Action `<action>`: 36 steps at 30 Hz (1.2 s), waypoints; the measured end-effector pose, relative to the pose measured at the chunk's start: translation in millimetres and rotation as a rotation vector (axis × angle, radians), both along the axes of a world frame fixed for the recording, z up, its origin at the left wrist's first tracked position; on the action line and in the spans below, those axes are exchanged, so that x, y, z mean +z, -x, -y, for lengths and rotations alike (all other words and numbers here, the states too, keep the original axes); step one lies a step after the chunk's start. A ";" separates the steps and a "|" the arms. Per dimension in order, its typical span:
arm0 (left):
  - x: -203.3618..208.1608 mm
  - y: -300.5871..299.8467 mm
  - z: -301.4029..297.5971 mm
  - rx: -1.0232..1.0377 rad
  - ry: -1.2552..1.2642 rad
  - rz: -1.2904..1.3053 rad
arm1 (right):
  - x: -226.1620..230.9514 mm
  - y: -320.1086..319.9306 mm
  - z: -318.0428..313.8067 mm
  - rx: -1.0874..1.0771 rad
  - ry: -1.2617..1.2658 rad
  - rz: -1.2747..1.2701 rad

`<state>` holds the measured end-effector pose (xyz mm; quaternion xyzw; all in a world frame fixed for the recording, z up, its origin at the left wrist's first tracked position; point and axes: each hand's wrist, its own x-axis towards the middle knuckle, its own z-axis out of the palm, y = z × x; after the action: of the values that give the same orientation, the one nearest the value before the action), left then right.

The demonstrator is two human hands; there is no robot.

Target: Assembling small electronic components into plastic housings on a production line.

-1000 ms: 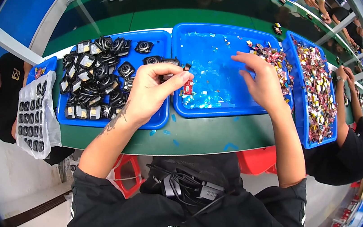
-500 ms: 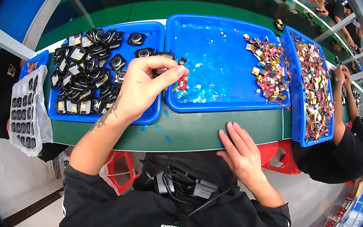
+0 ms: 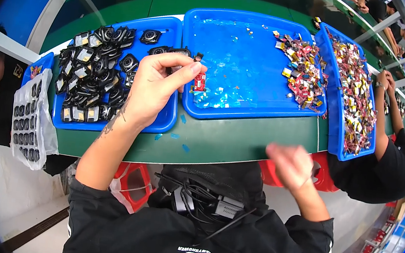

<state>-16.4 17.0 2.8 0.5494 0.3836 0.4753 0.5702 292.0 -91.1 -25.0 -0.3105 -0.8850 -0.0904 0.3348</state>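
Holds a small red board (image 3: 200, 82) clamped between thumb and fingertips of the left hand (image 3: 161, 82), over the left end of the middle blue tray (image 3: 259, 78). Hides the board's upper end under those fingers. Shows a small black piece (image 3: 198, 57) just above the fingertips, impossible to call attached or loose. Has the right hand (image 3: 292, 167) well apart from the left, across the green counter's (image 3: 231, 137) front edge in view, smeared by motion; cannot tell whether curled, spread or holding anything. Covers part of the left blue tray (image 3: 173, 37) and some black watch-like cases (image 3: 99, 67) with the left hand. Cannot separate single pieces in the jumbled pile of small parts (image 3: 305, 73) at the middle tray's right end.

Half a second ago, showed the right hand sharply at the counter's edge, fingers extended; now has shifted it rightward. A second ago, held it over the middle tray. Has kept the left pinch throughout.
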 end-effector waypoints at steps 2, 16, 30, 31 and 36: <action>-0.6 -1.1 1.7 -0.001 0.003 -0.008 | 14.7 5.1 -34.2 -0.127 0.084 -0.138; 5.9 1.3 8.0 -0.017 0.010 -0.021 | 38.0 41.2 -98.3 -0.303 0.185 -0.343; -0.1 -6.4 7.3 -0.040 -0.039 -0.025 | -8.4 26.5 12.9 0.015 0.106 -0.128; -0.4 -5.9 7.9 -0.037 -0.040 -0.035 | -20.5 27.2 25.8 -0.002 0.205 -0.062; -2.3 -1.7 6.9 -0.061 -0.035 -0.056 | -83.7 40.9 47.0 -0.217 0.453 -0.063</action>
<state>-14.7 10.0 0.5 0.5839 0.3742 0.4487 0.5636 251.2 -138.2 -108.7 -0.4732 -0.8335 0.0845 0.2724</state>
